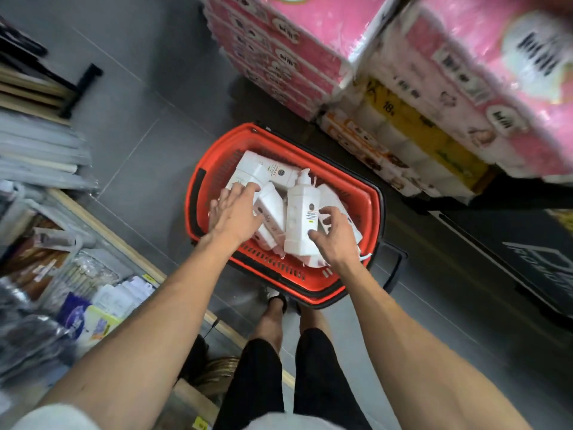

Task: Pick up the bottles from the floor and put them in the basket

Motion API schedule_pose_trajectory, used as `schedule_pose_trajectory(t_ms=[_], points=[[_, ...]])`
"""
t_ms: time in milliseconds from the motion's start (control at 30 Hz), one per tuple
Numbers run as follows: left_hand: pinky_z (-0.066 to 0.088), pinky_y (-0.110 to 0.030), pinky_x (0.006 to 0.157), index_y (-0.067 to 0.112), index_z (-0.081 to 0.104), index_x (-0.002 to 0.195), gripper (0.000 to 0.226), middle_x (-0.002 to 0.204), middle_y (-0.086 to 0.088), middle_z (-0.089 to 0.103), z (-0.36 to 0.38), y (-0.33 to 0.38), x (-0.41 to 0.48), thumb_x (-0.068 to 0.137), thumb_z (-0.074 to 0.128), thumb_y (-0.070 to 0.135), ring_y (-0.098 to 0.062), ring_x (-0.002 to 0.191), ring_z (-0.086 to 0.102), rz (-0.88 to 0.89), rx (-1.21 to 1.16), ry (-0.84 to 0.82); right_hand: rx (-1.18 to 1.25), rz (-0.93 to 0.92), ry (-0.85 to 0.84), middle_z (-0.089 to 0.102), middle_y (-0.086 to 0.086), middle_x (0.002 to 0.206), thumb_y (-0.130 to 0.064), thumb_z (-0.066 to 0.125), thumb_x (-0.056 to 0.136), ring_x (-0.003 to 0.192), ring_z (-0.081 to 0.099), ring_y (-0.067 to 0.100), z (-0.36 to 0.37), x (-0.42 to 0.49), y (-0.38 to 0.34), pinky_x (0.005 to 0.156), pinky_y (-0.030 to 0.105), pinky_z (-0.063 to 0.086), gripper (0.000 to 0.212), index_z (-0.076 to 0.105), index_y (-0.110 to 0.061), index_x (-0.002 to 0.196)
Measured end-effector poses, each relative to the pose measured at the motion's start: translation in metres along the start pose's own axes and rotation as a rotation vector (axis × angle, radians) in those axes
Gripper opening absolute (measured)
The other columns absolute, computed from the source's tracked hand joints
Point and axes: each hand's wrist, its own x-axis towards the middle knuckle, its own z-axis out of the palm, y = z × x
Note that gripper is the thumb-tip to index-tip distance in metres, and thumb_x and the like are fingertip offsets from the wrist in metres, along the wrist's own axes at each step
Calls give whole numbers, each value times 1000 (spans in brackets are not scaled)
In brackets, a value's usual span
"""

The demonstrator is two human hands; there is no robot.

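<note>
A red plastic basket stands on the grey floor in front of my feet. Several white pump bottles lie piled inside it. One tall white bottle lies on top in the middle. My left hand reaches over the basket's left side with fingers spread, resting on another white bottle. My right hand hovers at the tall bottle's lower right, fingers loosely bent, thumb touching its side without a clear grip.
Stacked pink and yellow tissue-roll packs rise behind and to the right of the basket. A low shelf with packaged goods runs along the left. A dark mat lies at the right. Grey floor tiles show at left.
</note>
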Motion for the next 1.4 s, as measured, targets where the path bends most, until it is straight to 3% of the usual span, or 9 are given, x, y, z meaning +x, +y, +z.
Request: schedule_pose_trajectory(t_ms=[233,400,567,800,1000,1167,1300,1400], points=[[36,-43,99,31,38,143,63,135,-1,47,-68,56,-94,87,67,28,-27,121,42,204,172,51,-182,-29,-113,55,5,131,-33,83,78,112,58,26,-88,-76,-35,91,48,55,69,48,-27,137],[37,-45,99,31,37,145,69,134,1,45,-99,94,-129,85,71,26,-27,124,41,343,222,85,-229,-46,-41,55,4,130,-39,86,74,118,55,26,-133,-133,-43,94,44,52,75,48,-26,137],[38,-42,95,35,32,146,72,133,2,45,-116,136,-148,86,71,31,-26,119,44,558,351,50,-201,77,49,55,5,125,-47,84,72,116,56,30,-162,-189,-26,93,44,52,74,50,-27,135],[41,-46,97,37,29,149,72,140,2,46,-131,202,-182,88,67,33,-26,127,46,941,520,17,-23,275,250,52,-2,111,-42,79,76,110,59,25,-166,-272,-1,86,39,52,61,52,-27,129],[44,-45,99,37,30,150,70,143,2,45,-108,236,-213,90,67,34,-25,129,46,1149,626,-66,200,413,379,57,3,127,-39,79,78,113,60,27,-135,-334,35,94,40,51,58,53,-27,129],[45,-44,96,37,36,145,62,137,1,48,-71,293,-268,89,63,42,-26,126,47,1383,729,-133,406,529,568,57,5,128,-34,77,83,109,61,24,-136,-400,84,90,33,50,56,53,-24,133],[43,-45,96,38,36,143,62,133,3,48,-30,344,-338,88,65,46,-25,125,47,1578,786,-184,563,637,722,58,3,119,-27,76,82,108,60,24,-127,-463,128,93,34,50,50,57,-22,128],[43,-42,93,39,37,142,62,130,5,49,-1,372,-385,87,64,51,-23,122,49,1707,825,-193,692,710,831,54,0,109,-25,79,81,96,56,20,-124,-516,164,91,33,49,50,57,-22,127]])
